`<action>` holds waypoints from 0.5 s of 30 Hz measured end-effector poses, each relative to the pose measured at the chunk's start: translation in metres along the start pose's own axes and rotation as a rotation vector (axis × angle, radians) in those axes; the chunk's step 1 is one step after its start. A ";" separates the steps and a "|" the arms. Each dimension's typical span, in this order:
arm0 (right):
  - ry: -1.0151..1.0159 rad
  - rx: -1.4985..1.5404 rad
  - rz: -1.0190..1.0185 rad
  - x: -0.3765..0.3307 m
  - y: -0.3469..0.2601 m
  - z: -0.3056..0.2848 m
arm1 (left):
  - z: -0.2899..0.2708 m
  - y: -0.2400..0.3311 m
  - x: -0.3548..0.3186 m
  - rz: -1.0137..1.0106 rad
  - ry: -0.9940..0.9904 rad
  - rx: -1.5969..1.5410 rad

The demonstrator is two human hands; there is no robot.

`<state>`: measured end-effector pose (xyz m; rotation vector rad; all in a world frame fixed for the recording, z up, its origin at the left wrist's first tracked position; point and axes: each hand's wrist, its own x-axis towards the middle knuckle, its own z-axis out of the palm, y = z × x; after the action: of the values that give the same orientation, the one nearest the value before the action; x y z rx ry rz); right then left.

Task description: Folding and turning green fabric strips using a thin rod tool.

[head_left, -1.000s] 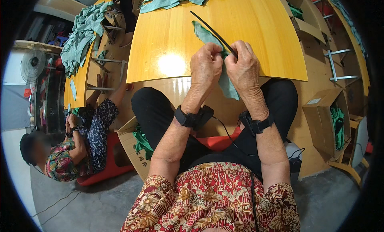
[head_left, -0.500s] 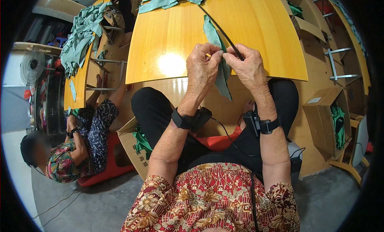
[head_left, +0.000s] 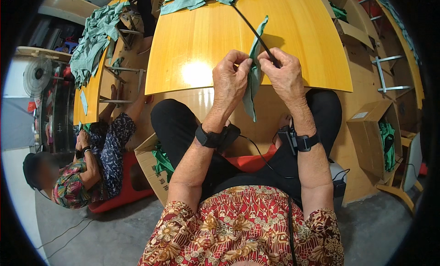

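Observation:
A narrow green fabric strip (head_left: 251, 91) hangs from my left hand (head_left: 231, 80), pinched between thumb and fingers. Its upper end rises over the table edge and its lower tip points down between my knees. My right hand (head_left: 285, 78) is closed around the lower end of a thin black rod (head_left: 251, 27), which slants up and left across the table. The upper part of the strip lies close to the rod; whether they touch I cannot tell. A small gap separates my two thumbs. Both wrists wear black straps with devices.
The yellow table (head_left: 192, 41) stands before me, with green fabric pieces (head_left: 195, 0) at its far edge. Open cardboard boxes (head_left: 366, 124) holding green cloth stand around. At left, a co-worker (head_left: 78, 179) sits beside another table with a green fabric heap (head_left: 94, 41).
The strip has turned: its upper end has swung right toward the rod and its lower tip left. My right fingers have moved slightly away from my left ones.

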<state>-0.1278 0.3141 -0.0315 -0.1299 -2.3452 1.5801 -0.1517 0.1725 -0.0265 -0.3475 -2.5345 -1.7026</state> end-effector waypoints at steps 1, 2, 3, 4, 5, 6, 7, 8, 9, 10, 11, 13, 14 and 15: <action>0.017 0.116 -0.023 -0.002 -0.002 0.003 | -0.002 -0.003 0.000 -0.001 0.002 0.001; 0.033 0.230 -0.049 -0.002 -0.005 0.004 | -0.004 -0.004 0.001 0.008 -0.008 -0.053; 0.031 0.229 -0.051 -0.001 -0.006 0.002 | -0.006 -0.006 0.001 0.017 -0.017 -0.107; 0.094 -0.001 -0.141 0.001 -0.006 -0.001 | -0.008 -0.007 0.001 0.016 -0.013 -0.108; 0.159 -0.233 -0.228 0.002 -0.004 -0.004 | -0.010 -0.007 0.001 0.017 -0.007 -0.093; 0.157 -0.234 -0.228 0.004 0.000 -0.006 | -0.012 -0.008 0.000 0.018 0.000 -0.078; 0.197 -0.371 -0.281 0.008 0.006 -0.008 | -0.015 -0.010 0.000 0.016 0.002 -0.079; 0.238 -0.508 -0.334 0.010 0.010 -0.008 | -0.018 -0.013 0.002 0.027 0.047 -0.060; 0.231 -0.591 -0.312 0.009 0.011 -0.005 | -0.021 -0.015 0.002 0.037 0.092 -0.041; 0.229 -0.592 -0.314 0.007 0.012 -0.002 | -0.023 -0.017 0.002 0.036 0.095 -0.043; 0.204 -0.674 -0.345 0.006 0.013 0.001 | -0.025 -0.016 0.001 0.041 0.095 -0.045; 0.175 -0.758 -0.378 0.002 0.011 0.006 | -0.028 -0.017 -0.001 0.031 0.084 -0.074; 0.152 -0.802 -0.358 -0.001 0.005 0.009 | -0.031 -0.018 -0.002 0.028 0.088 -0.075; 0.129 -0.847 -0.337 -0.003 0.002 0.011 | -0.033 -0.018 -0.003 0.026 0.095 -0.078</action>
<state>-0.1284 0.3044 -0.0377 -0.0140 -2.5894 0.3563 -0.1548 0.1349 -0.0309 -0.2949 -2.3921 -1.7683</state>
